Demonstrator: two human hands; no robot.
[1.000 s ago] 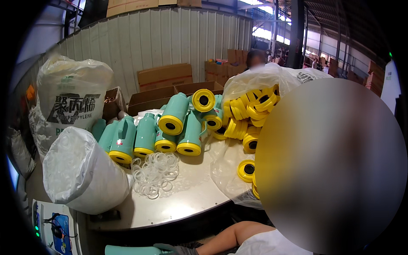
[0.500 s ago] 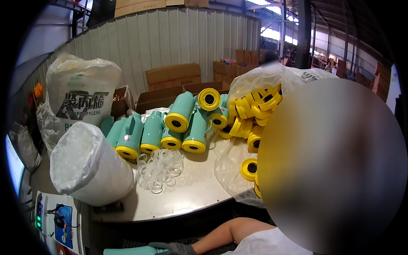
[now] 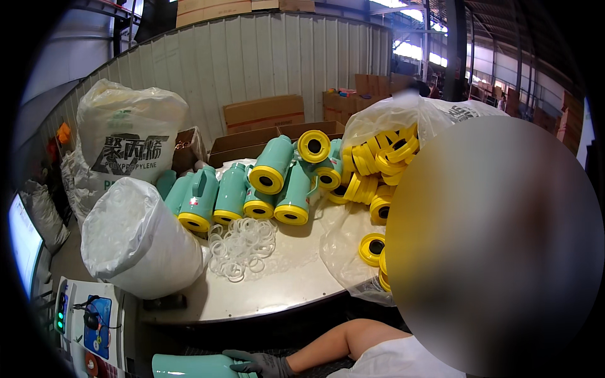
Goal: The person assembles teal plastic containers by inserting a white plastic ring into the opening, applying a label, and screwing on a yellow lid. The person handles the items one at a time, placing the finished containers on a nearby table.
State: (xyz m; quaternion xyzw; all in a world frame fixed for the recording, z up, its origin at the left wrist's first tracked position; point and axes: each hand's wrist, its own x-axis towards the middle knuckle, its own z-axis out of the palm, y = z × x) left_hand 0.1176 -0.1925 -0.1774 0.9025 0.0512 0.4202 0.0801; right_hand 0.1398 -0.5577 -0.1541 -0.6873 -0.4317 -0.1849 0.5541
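At the bottom edge my left hand (image 3: 263,363), in a dark grey glove, is closed around one end of a teal thermos flask (image 3: 192,365). The flask lies sideways, pointing left, its lower side cut off by the picture edge; no yellow part shows on it. My right hand does not show; a large blurred patch covers the right side. On the table, teal thermos flasks with yellow bases (image 3: 292,211) lie tilted in a stacked row. Before them is a loose pile of clear plastic rings (image 3: 242,246). Yellow ring-shaped parts with black centres (image 3: 370,247) spill from a clear plastic bag (image 3: 340,252).
A white sack (image 3: 135,252) packed with translucent pieces stands at the table's left, with a taller printed sack (image 3: 126,126) behind it. Cardboard boxes (image 3: 263,113) line the corrugated wall. A lit screen (image 3: 24,242) and a small white device (image 3: 88,321) are at far left.
My left hand and the flask have come up slightly, so more of both shows above the lower edge. The whole view has shifted a little; the things on the table stay put.
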